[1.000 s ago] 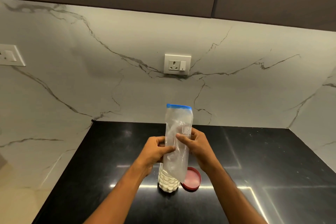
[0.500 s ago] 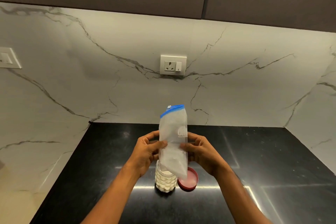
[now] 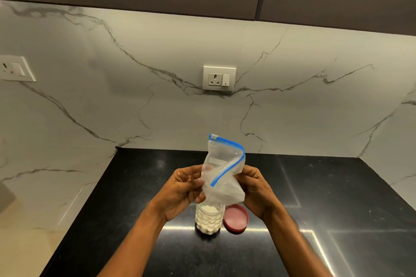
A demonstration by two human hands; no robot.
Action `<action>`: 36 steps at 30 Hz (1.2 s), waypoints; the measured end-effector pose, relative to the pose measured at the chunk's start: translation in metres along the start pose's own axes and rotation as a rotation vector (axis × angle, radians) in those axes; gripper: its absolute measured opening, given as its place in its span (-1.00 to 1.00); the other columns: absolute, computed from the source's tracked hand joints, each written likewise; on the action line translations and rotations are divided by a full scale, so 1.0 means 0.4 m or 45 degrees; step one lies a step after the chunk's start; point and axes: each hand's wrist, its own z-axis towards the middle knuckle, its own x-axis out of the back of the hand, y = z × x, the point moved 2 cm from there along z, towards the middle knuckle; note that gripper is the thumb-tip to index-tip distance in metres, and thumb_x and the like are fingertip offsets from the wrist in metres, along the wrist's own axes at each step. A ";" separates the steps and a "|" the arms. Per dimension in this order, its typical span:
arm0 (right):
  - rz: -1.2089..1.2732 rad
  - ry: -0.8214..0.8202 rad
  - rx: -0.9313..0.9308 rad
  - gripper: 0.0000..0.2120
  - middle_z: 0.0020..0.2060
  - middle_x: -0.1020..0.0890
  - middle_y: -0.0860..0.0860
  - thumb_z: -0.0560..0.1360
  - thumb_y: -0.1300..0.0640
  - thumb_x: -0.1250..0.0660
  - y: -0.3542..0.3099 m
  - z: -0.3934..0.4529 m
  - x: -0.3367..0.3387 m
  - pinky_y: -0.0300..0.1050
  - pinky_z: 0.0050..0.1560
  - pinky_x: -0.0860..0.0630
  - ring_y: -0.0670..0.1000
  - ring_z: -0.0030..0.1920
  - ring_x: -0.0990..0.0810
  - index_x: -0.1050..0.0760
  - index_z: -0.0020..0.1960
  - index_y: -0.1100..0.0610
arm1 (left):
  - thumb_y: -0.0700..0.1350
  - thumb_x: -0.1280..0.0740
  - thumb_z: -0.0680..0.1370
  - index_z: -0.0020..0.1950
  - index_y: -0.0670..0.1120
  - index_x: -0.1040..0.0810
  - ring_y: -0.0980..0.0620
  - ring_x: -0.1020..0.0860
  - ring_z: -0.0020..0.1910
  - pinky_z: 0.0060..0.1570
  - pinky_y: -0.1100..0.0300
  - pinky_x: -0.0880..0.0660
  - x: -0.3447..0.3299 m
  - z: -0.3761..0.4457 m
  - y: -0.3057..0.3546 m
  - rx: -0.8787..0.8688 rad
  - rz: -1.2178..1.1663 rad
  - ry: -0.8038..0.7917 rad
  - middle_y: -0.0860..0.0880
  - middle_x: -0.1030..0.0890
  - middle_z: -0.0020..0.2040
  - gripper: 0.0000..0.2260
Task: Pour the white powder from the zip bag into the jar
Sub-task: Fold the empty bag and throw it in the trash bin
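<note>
A clear zip bag (image 3: 221,172) with a blue zip strip is crumpled between both hands, just above the jar. My left hand (image 3: 180,191) grips its left side and my right hand (image 3: 255,189) grips its right side. The blue strip curls over and folds down across the bag's front. The bag looks nearly empty, with only a light dusting inside. Below it, a clear textured jar (image 3: 208,220) stands open on the black counter (image 3: 135,186), filled with white powder nearly to its mouth. The bag's lower edge hangs over the jar's rim.
A red lid (image 3: 236,221) lies upside down on the counter, touching the jar's right side. White marble walls enclose the counter at the back, left and right. A wall socket (image 3: 219,78) sits on the back wall, and dark cabinets hang overhead.
The bag stood upright and stretched tall between my hands; now it is folded and crumpled, its zip edge bent down. Both hands have closed in around it.
</note>
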 end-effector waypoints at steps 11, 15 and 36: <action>-0.537 -0.066 -0.192 -0.77 0.01 -0.70 0.14 0.62 0.26 -0.21 0.008 -0.012 0.029 0.01 -0.03 -0.65 0.19 0.04 -0.68 -0.65 0.09 0.15 | -0.12 -0.52 0.47 0.37 -0.01 -0.54 -0.26 -0.60 0.25 0.04 -0.16 -0.65 -0.006 -0.024 0.000 0.072 0.289 0.048 -0.15 -0.58 0.34 -0.52; -0.462 -0.079 -0.200 -0.68 0.01 -0.69 0.16 0.62 0.37 -0.13 0.023 -0.023 0.033 0.04 -0.02 -0.64 0.19 0.04 -0.67 -0.65 0.09 0.18 | -0.30 -0.42 0.52 0.15 -0.20 -0.67 -0.25 -0.59 0.25 0.01 -0.11 -0.64 0.000 -0.037 -0.023 0.040 0.116 0.111 -0.22 -0.60 0.26 -0.78; -0.637 0.056 0.169 -0.66 0.01 -0.66 0.09 0.54 0.46 -0.22 0.056 -0.030 0.030 0.00 -0.04 -0.66 0.20 0.08 -0.63 -0.69 -0.10 0.14 | -0.18 -0.65 0.29 0.34 -0.08 -0.47 -0.22 -0.64 0.21 0.07 -0.17 -0.62 -0.049 -0.064 -0.086 0.548 0.063 0.156 -0.15 -0.69 0.17 -0.33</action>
